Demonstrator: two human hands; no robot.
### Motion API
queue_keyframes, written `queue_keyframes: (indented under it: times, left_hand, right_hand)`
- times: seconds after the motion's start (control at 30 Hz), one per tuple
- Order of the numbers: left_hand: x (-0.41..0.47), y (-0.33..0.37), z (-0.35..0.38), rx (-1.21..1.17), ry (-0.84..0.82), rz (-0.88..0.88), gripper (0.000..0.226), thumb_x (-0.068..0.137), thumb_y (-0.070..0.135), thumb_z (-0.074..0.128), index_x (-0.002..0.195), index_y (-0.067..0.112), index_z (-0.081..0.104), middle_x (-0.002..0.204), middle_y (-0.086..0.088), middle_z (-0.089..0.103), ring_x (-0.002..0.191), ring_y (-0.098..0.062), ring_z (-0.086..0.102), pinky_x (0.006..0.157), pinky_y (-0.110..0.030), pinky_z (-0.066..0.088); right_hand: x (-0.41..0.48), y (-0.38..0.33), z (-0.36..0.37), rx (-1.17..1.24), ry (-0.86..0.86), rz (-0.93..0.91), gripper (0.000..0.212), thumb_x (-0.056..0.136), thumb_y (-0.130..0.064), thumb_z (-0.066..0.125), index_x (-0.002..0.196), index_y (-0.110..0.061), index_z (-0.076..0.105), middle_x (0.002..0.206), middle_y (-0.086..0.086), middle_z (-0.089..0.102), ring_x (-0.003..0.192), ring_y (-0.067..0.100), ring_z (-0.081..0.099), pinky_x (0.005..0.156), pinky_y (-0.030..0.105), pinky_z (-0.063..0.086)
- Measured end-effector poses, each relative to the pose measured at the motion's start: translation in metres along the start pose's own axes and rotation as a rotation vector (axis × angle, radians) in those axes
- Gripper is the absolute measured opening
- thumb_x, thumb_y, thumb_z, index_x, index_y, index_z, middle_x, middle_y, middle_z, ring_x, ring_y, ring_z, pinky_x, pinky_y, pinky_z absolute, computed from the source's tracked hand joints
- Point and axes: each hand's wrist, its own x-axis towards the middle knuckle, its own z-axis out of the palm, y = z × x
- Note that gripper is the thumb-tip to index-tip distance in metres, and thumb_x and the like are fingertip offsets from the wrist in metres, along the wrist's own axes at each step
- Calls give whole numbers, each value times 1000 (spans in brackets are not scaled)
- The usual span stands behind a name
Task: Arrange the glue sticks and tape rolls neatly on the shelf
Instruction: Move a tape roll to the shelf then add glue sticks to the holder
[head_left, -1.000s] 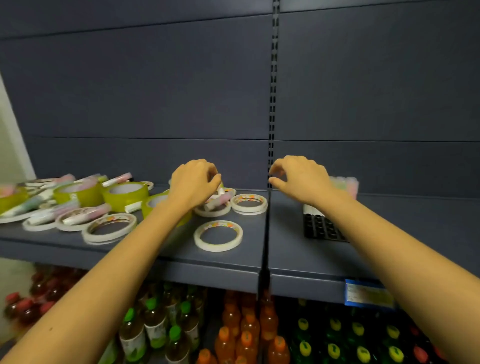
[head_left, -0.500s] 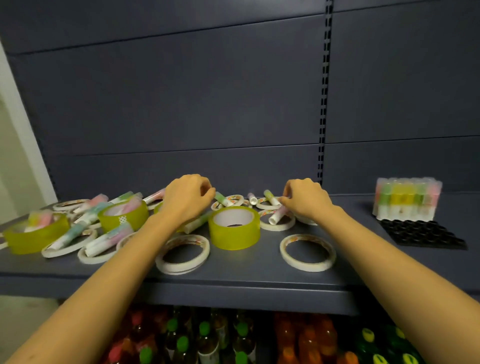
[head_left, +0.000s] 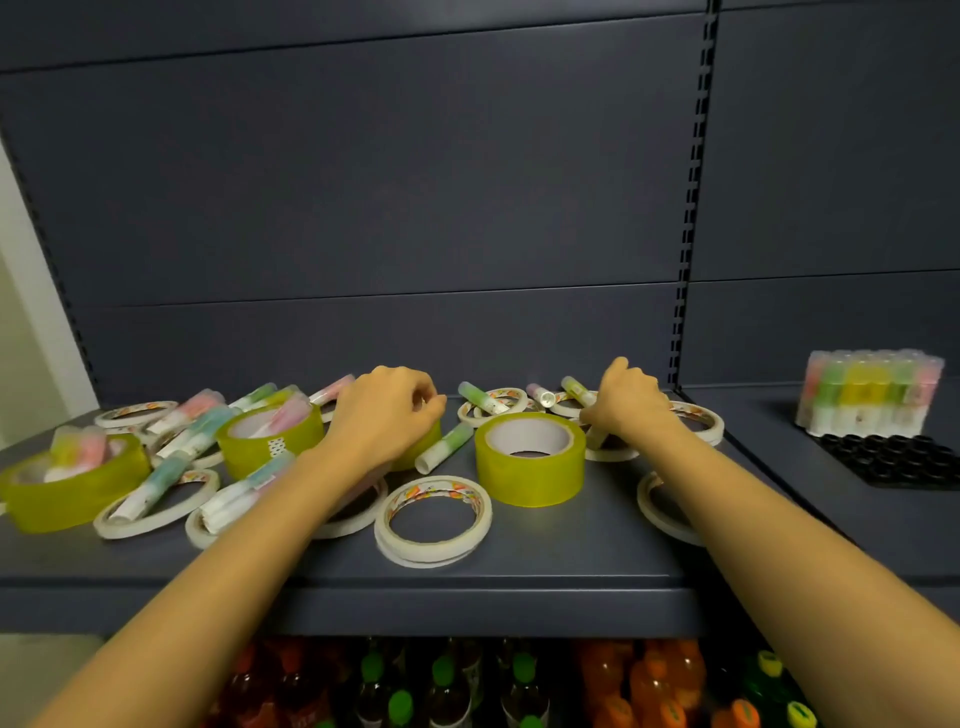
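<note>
The right hand (head_left: 631, 402) is seen from the back, thumb raised. Its fingers curl down round the upper end of a glue stick (head_left: 596, 440), whose white end pokes out below the hand. The left hand (head_left: 387, 415) has curled fingers, with thumb and forefinger pressed together. Whether they pinch anything cannot be told.

The left hand hovers over a half-hidden yellow roll (head_left: 428, 441). Just beside it lies a green-capped stick (head_left: 449, 448), tilted. Between the two hands stands a wide yellow tape roll (head_left: 530, 460), flat on the grey shelf (head_left: 571, 561) and close in the right hand's way. In front of it lies a thin white tape roll (head_left: 434, 519). Another white ring (head_left: 660, 504) lies partly under the right forearm.

To the left are two more yellow rolls (head_left: 270, 441), with loose sticks scattered over white rings. Well apart on the right, a wrapped pack of sticks (head_left: 870, 392) stands on a black tray (head_left: 893, 460). Drink bottles (head_left: 441, 686) fill the level below.

Half a second ago both hands were at nearly the same spots. The right hand's stick lay more in the open, touched only at its top. A second ago the right hand was further right, near the pack.
</note>
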Motion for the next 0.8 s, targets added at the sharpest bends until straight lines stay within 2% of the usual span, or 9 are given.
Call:
queue_keyframes:
  times: [0.13,0.23,0.33,0.4,0.47,0.6,0.7,0.73,0.8]
  left_hand:
    - [10,20,10,-18,-120,2,30,89,44,50,91,18,65,91,-5,67,90,-27,62,69,-33,45]
    - [22,33,20,7,-267,-30,41,86,53,52,90,14,64,88,-5,61,91,-28,59,69,-32,42]
    - [30,41,29,-25,-471,-60,42,81,52,60,70,12,55,70,-3,55,77,-24,57,64,-29,44]
    - [31,45,34,-58,-541,-66,38,81,43,64,66,9,57,58,-2,52,68,-25,61,58,-27,44]
    - [32,46,35,-59,-544,-53,29,81,34,65,72,6,62,60,-4,51,72,-29,63,68,-30,48]
    - [37,49,24,-16,-457,-49,29,81,31,64,62,10,56,62,-6,53,77,-30,57,69,-32,45]
    - [45,59,11,-72,-353,-69,28,83,30,62,67,6,63,67,-13,63,78,-34,63,77,-37,52]
    - [47,65,7,-97,-333,-72,30,83,30,62,63,7,62,61,-12,63,74,-33,64,75,-37,52]
    - [52,81,3,-144,-301,-70,35,83,29,62,55,9,58,44,-4,58,57,-24,62,62,-31,49]
  right_hand:
    - [0,4,-19,113,-19,-13,71,84,-39,64,133,0,30,131,21,48,118,36,49,84,39,45]
    - [-7,12,-33,188,-50,-48,64,85,-36,63,131,-3,34,125,20,52,109,35,56,82,39,49]
    - [-16,25,-44,260,-39,-98,56,85,-30,62,132,-11,38,123,18,54,104,35,59,87,43,53]
    - [-22,35,-49,265,-32,-115,54,85,-29,62,131,-12,39,122,18,54,102,35,60,87,45,54]
    - [-27,44,-53,248,-2,-129,52,85,-30,63,128,-11,40,120,17,56,100,35,61,87,45,53]
    - [-35,71,-69,233,155,-147,47,83,-32,63,121,-13,41,108,14,59,86,30,58,73,35,46]
    - [-38,95,-83,262,253,-154,44,83,-29,62,118,-12,41,103,16,63,84,35,62,77,43,52]
    - [-38,104,-87,267,283,-160,43,83,-28,61,117,-11,41,101,18,63,85,36,62,78,43,52]
    - [-37,123,-95,249,343,-168,42,84,-28,61,117,-10,42,99,18,64,86,34,59,73,36,46]
